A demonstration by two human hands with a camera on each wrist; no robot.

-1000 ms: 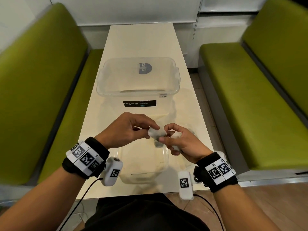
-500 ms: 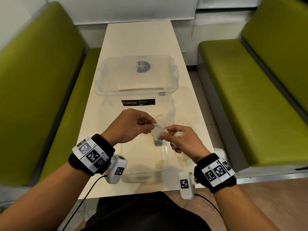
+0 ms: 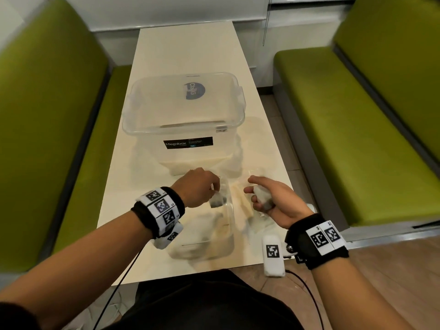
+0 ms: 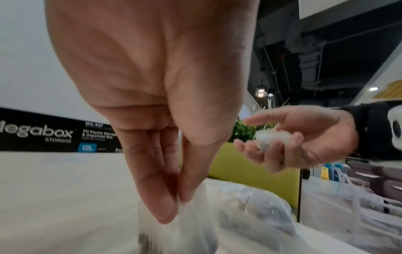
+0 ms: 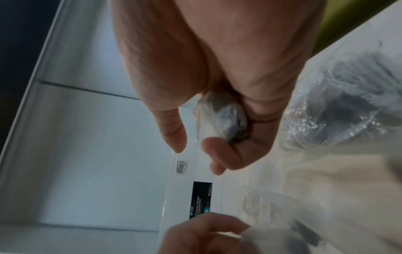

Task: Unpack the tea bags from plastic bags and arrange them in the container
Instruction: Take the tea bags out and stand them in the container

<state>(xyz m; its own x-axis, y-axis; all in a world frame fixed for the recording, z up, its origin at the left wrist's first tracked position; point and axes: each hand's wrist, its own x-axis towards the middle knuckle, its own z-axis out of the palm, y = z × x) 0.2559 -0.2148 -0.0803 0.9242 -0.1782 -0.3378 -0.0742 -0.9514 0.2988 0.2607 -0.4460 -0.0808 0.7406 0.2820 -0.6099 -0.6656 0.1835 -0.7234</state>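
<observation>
1. A narrow cream table runs between two green benches; the person sits at its near end.
2. A large clear storage box, labelled on its near wall, stands at mid-table. No tea bags are visible inside it, though the clear walls make this hard to confirm.
3. A smaller clear container sits at the near edge, just below the hands. It appears to hold a few pale bags with dark contents; blur prevents a count.
4. The left hand points downward. Its thumb and fingertips pinch the top of a tea bag, which hangs above the smaller container.
5. The right hand is palm-up, fingers loosely curled round a small wrapped tea bag resting in the palm.
6. Crumpled plastic bags lie on the table between the right hand and the smaller container.
7. Progress, as judged: the task is at an early to middle stage. One bag is about to be placed, one remains wrapped in hand, and more packets appear to await unpacking.
</observation>
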